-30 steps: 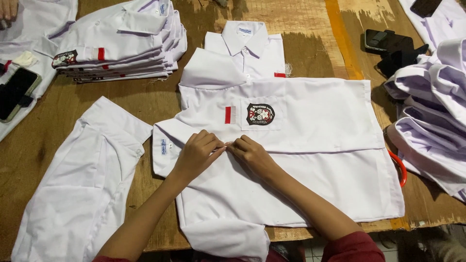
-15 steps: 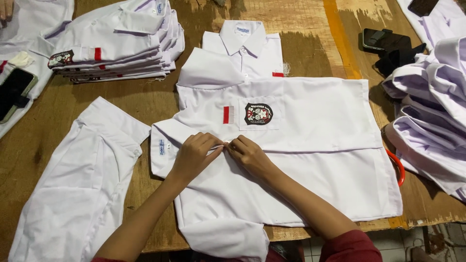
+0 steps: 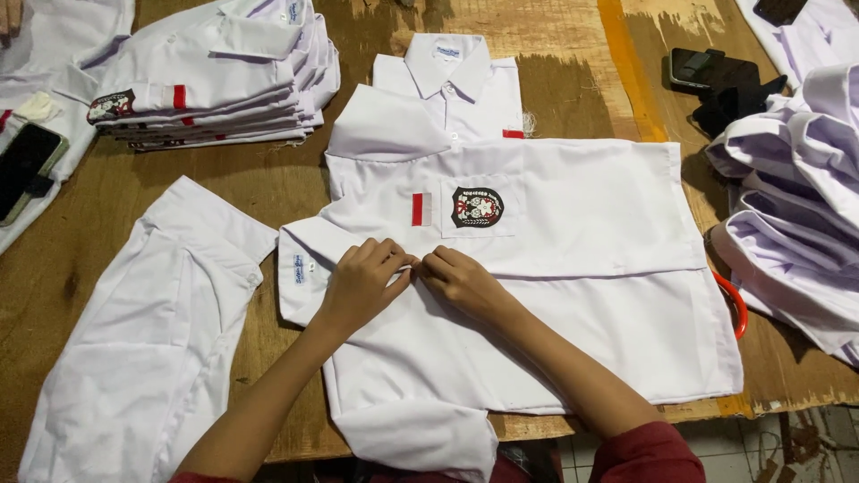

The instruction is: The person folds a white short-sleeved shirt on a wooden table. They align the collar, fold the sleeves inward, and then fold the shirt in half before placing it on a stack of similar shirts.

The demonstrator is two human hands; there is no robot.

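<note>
Since the earlier view the hands have barely shifted, staying together at the placket. The left hand (image 3: 362,284) and right hand (image 3: 461,279) meet fingertip to fingertip, pinching the front edge of the white shirt (image 3: 573,268), which lies flat mid-table with its lower sleeve hanging over the near edge. A folded stack (image 3: 215,76) sits far left, another shirt (image 3: 152,340) just beside, bare wood between them.

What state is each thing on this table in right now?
white shirt: spread flat, front placket pinched.
left hand: pinching the placket.
right hand: pinching it too.
shirt stack: folded, piled.
second shirt: lying flat, unfolded.
phone: screen dark.
</note>
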